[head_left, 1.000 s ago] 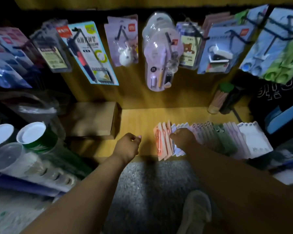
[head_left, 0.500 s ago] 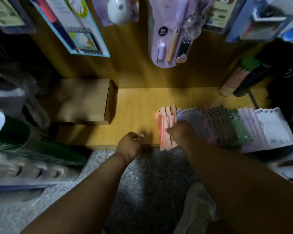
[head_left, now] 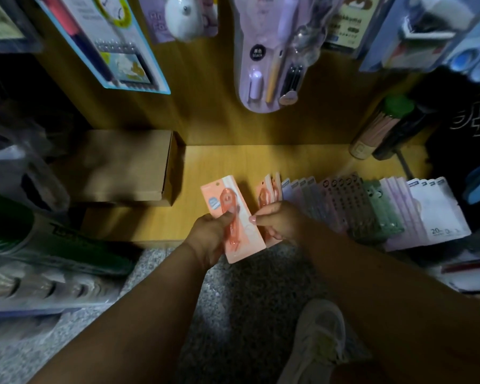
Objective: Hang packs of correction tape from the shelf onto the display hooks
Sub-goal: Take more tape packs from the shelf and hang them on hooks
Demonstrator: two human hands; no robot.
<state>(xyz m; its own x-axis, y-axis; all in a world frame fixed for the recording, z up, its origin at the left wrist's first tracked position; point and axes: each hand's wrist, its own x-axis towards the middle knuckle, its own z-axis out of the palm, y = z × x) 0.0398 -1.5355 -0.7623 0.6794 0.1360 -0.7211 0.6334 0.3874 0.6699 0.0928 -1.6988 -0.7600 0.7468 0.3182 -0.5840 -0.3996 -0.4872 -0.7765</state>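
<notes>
An orange pack of correction tape (head_left: 227,200) is lifted off the wooden shelf (head_left: 222,164), tilted with its hang hole pointing up-left. My left hand (head_left: 208,236) grips its lower left side, thumb across the front. My right hand (head_left: 280,221) pinches its right edge with the fingertips. Behind my right hand, a fanned row of packs (head_left: 344,206) lies on the shelf: orange ones at the left, then lilac, pink and green, with white ones at the right end. The display hooks themselves are out of frame above.
A closed cardboard box (head_left: 117,164) sits on the shelf's left part. Blister-packed stationery (head_left: 272,51) hangs above the shelf. A green-capped tube (head_left: 377,126) leans at the back right. Rolls and wrapped goods (head_left: 39,245) lie left. My shoe (head_left: 316,339) rests on speckled floor.
My right hand has drawn one orange pack out of the row to the left, and my left hand, a loose fist before, has closed on it. The camera has tilted further down.
</notes>
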